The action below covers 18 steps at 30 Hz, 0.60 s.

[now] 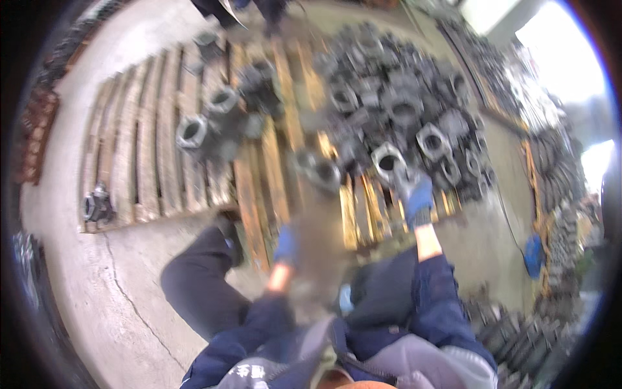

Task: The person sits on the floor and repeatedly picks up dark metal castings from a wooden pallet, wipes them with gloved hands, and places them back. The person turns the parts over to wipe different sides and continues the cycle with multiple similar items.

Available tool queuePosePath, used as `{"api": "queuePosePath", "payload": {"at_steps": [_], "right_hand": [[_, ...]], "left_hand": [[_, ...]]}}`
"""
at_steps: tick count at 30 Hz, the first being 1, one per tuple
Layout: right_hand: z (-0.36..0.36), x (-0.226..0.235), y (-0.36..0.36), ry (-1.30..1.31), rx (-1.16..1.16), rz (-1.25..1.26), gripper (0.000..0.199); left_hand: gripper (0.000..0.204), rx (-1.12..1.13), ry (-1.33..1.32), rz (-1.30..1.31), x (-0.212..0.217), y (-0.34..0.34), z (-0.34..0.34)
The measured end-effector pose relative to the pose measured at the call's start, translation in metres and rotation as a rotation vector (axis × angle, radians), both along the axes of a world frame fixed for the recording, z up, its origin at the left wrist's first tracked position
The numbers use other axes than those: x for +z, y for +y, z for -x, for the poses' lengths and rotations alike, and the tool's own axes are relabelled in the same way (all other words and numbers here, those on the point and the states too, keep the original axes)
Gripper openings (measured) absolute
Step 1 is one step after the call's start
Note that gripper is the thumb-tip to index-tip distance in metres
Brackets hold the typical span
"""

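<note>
My right hand (420, 200), in a blue glove, is closed on the near end of a grey metal casting (390, 162) with a round bore, at the front edge of a heap of similar castings (405, 107). My left hand (286, 246), also blue-gloved, is low in front of my body between my knees. Motion smears it, and its fingers cannot be made out. A brownish-grey blur (319, 256) lies right beside it, too smeared to name. Another casting (321, 172) rests on the slats ahead of my left hand.
Wooden pallets (149, 129) lie on the concrete floor ahead. Several castings (223, 102) stand on the middle slats, and one casting (98, 206) sits at the left corner. A blue object (534, 256) is at the right. More metal parts (518, 337) are piled at lower right. Another person's legs (269, 10) show at the top.
</note>
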State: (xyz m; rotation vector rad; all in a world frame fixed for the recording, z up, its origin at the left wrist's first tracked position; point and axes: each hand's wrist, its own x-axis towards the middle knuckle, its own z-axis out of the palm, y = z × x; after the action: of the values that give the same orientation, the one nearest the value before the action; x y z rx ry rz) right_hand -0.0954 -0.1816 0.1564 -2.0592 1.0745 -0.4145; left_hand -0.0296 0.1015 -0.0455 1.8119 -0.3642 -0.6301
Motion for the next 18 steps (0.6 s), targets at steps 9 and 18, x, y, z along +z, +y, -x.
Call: {"api": "queuePosePath", "payload": {"at_steps": [9, 18], "right_hand": [[-0.03, 0.001, -0.01, -0.137, 0.039, 0.172, 0.036], [-0.011, 0.029, -0.012, -0.109, 0.0, 0.314, 0.033]], "left_hand": [[0.058, -0.448, -0.396, -0.389, 0.098, -0.113, -0.051], [0.056, -0.424, -0.643, -0.662, 0.062, -0.233, -0.094]]}}
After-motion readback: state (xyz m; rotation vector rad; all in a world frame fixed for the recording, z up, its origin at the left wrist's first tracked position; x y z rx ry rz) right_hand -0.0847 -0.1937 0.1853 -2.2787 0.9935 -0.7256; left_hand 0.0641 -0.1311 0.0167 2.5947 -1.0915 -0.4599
